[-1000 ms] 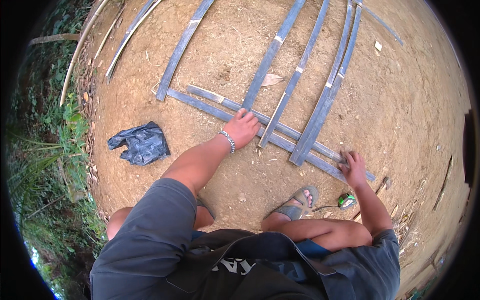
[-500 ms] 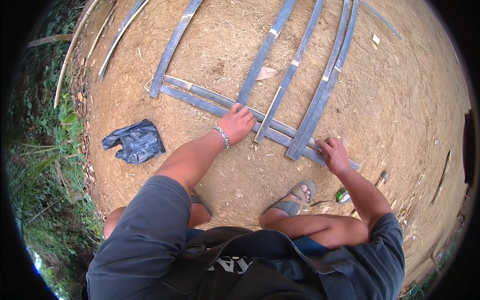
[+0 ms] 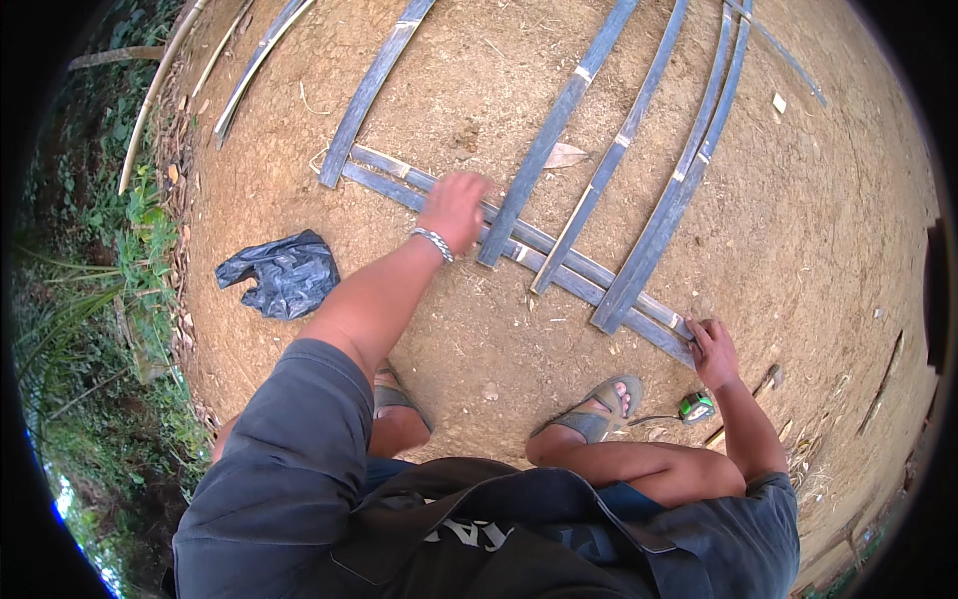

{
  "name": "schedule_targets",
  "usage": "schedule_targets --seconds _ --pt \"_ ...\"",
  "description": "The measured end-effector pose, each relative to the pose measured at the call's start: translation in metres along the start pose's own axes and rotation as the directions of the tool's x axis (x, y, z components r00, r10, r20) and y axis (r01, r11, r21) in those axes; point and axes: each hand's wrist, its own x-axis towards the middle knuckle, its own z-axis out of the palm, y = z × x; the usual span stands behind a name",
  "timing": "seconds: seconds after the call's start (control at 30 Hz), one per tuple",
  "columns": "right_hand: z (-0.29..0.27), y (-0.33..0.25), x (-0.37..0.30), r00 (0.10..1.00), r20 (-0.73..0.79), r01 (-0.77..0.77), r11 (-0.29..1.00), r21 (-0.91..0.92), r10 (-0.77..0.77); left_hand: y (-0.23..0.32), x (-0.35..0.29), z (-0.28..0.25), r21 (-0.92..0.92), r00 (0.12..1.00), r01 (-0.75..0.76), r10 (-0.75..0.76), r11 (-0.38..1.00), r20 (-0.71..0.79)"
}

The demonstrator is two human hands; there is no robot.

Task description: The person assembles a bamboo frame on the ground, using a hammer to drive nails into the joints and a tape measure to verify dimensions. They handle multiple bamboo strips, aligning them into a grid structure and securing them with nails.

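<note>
Two dark bamboo slats lie crosswise on the dirt, an upper slat point(image 3: 534, 237) and a lower slat point(image 3: 384, 187). Lengthwise slats rest over them: a left slat point(image 3: 376, 90), a wide middle slat point(image 3: 554, 130), a narrower slat point(image 3: 606, 165) and an overlapping pair point(image 3: 654, 240) on the right. My left hand point(image 3: 457, 212), with a chain bracelet, is over the crosswise slats, left of the middle slat; motion smears its fingers. My right hand point(image 3: 712, 351) has its fingers closed on the right end of the upper crosswise slat.
A crumpled black plastic bag point(image 3: 289, 275) lies at the left. A green tape measure point(image 3: 696, 406) sits by my right foot, near a stick-like tool point(image 3: 775, 375) partly behind my forearm. More bamboo strips point(image 3: 257, 65) lie at the far left, beside green plants point(image 3: 95, 290).
My left hand has come off the middle slat and moved left; that slat's near end now extends past the crosswise slats. My right hand has slid right to the crosswise slat's end.
</note>
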Motion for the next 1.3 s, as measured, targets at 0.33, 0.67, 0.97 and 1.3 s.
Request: schedule_targets --seconds 0.33,0.67,0.97,1.3 --pt "0.009 0.01 -0.002 0.999 0.029 0.04 0.995 -0.089 -0.038 -0.057 0.003 -0.033 0.096 0.951 0.033 -0.061 0.995 0.303" --pt "0.009 0.008 0.001 0.996 0.038 0.082 0.995 -0.063 -0.08 -0.075 0.009 -0.028 0.143 0.95 -0.08 0.032 0.986 0.309" --pt "0.009 0.002 0.004 0.998 0.039 0.051 0.998 -0.04 -0.049 -0.078 0.014 -0.035 0.104 0.949 -0.107 0.07 0.989 0.308" --pt "0.007 0.006 0.002 0.991 0.131 -0.03 0.997 -0.074 0.039 -0.082 0.026 -0.032 0.181 0.909 -0.293 0.214 0.939 0.359"
